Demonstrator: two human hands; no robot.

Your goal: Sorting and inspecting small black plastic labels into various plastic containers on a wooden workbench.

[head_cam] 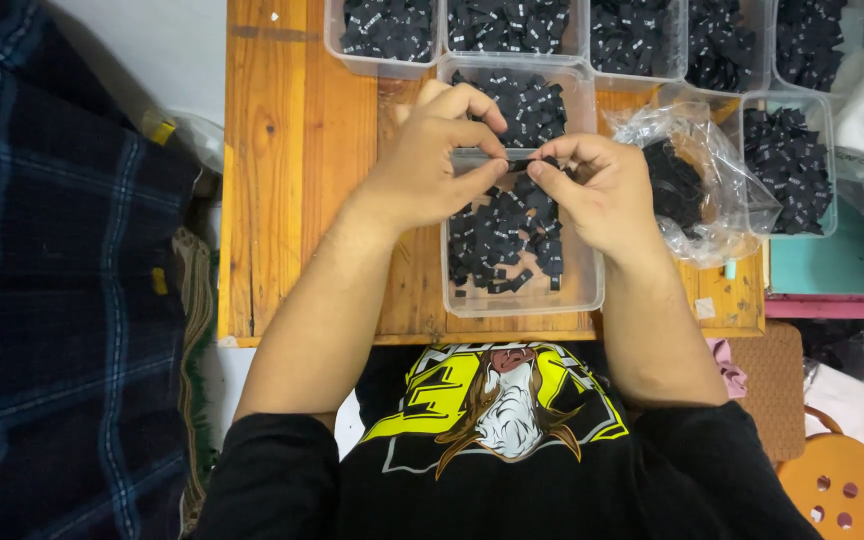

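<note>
Label, pinched taut between left hand and right hand over the tub, could slip if either grip loosens.

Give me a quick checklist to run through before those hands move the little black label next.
1. Label pinched by both hands: ok.
2. Left hand grip at the label's left end: ok.
3. Right hand grip at its right end: ok.
4. Label held over the clear tub below: ok.
5. Tub still has room: ok, partly filled.
6. Plastic bag of labels clear of the hands: cannot tell, it lies close beside the right one.
</note>
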